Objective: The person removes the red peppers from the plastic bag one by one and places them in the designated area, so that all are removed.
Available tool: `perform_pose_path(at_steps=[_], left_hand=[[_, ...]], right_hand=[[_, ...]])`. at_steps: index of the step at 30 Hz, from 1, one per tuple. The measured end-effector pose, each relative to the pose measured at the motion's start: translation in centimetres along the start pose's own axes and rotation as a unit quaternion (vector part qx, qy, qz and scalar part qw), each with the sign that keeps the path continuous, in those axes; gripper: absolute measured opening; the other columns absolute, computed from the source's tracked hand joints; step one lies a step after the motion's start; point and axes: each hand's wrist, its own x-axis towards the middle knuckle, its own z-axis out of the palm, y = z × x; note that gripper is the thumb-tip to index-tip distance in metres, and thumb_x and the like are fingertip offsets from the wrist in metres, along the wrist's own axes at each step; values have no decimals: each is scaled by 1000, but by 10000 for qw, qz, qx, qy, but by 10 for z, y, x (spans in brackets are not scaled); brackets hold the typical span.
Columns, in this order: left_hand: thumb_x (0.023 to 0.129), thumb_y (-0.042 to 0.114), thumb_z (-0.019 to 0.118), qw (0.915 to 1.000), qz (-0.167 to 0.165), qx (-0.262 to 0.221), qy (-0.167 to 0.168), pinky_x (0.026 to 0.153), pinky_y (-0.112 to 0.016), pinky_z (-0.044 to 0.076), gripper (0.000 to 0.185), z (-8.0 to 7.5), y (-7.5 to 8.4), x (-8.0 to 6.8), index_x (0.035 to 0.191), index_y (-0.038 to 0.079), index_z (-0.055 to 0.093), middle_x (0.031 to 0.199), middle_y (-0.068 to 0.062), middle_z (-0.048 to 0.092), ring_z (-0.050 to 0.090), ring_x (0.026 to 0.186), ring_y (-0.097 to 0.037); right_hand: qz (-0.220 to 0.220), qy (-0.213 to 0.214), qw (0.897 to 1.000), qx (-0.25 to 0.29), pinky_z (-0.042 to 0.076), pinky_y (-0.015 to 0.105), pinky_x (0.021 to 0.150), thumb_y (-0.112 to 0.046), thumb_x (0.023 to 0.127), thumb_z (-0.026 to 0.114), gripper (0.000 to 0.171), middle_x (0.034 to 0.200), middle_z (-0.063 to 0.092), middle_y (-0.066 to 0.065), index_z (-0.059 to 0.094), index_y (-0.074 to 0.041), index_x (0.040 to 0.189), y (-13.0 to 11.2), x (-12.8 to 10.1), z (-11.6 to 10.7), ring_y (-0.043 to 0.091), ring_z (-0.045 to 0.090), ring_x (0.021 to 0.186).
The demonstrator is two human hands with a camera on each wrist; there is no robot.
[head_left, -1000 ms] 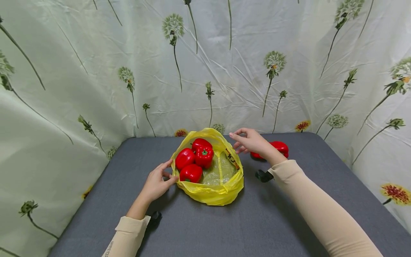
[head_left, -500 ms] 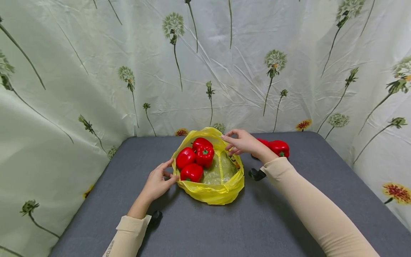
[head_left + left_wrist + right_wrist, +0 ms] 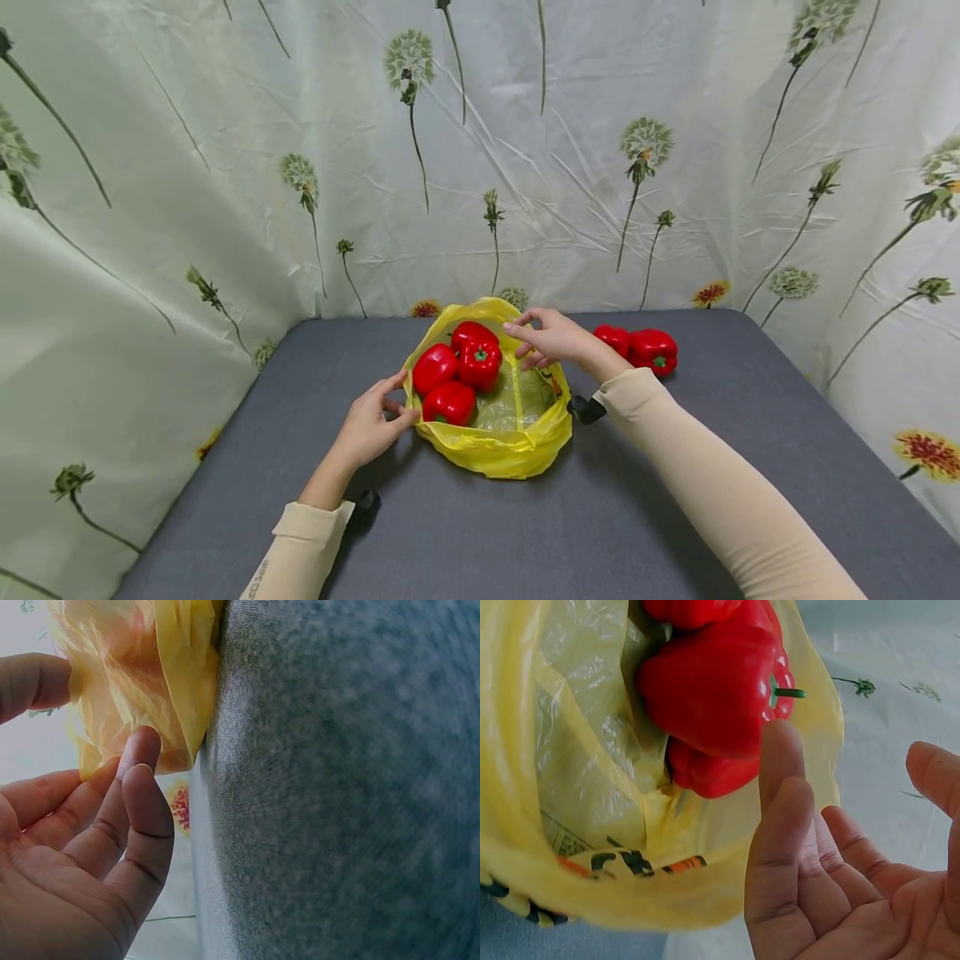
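A yellow plastic bag point(image 3: 491, 450) lies open on the grey table point(image 3: 600, 517) with several red bell peppers point(image 3: 480, 363) inside. My left hand point(image 3: 401, 400) pinches the bag's left rim between thumb and fingers; the left wrist view shows the yellow plastic point(image 3: 172, 667) between them. My right hand point(image 3: 527, 342) hovers over the bag's far right rim, fingers relaxed and holding nothing. In the right wrist view its palm point(image 3: 855, 772) faces the peppers point(image 3: 712, 690) in the bag point(image 3: 592, 847). Two more red peppers point(image 3: 654, 350) lie on the table to the right of that hand.
A floral cloth backdrop point(image 3: 525, 167) hangs round the back and sides of the table. Black camera mounts sit at my right wrist point(image 3: 585, 409) and left wrist point(image 3: 364, 503). Bare grey table surface lies in front of the bag.
My right hand has moved left, from beside the two loose peppers to over the bag's far rim. My left hand has stayed at the bag's left rim.
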Motion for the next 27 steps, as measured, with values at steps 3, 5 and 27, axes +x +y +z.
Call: perform_pose_path(at_steps=[3, 5, 27], left_hand=[[95, 19, 80, 10000, -34, -11, -10, 69, -25, 48, 75, 0, -1, -1, 160, 2, 47, 143, -18, 62, 73, 96, -19], [95, 19, 80, 10000, -52, -21, -7, 69, -25, 48, 75, 1, -1, -1, 161, 2, 47, 143, -18, 62, 72, 95, -18], [94, 15, 80, 9999, 48, -62, 86, 66, -23, 47, 75, 3, -1, 1, 160, 2, 48, 142, -18, 64, 71, 91, -15]], right_hand=[[-13, -76, 10000, 17, 61, 31, 77, -50, 110, 56, 56, 125, 74, 28, 51, -7, 146, -1, 2, 5, 22, 80, 85], [8, -120, 9999, 56, 61, 31, 77, -50, 110, 57, 57, 126, 74, 29, 50, -7, 146, -1, 4, 8, 29, 81, 92], [357, -518, 9980, 72, 61, 41, 88, -49, 110, 57, 63, 117, 73, 21, 39, -10, 156, 6, 20, 32, 36, 80, 100]])
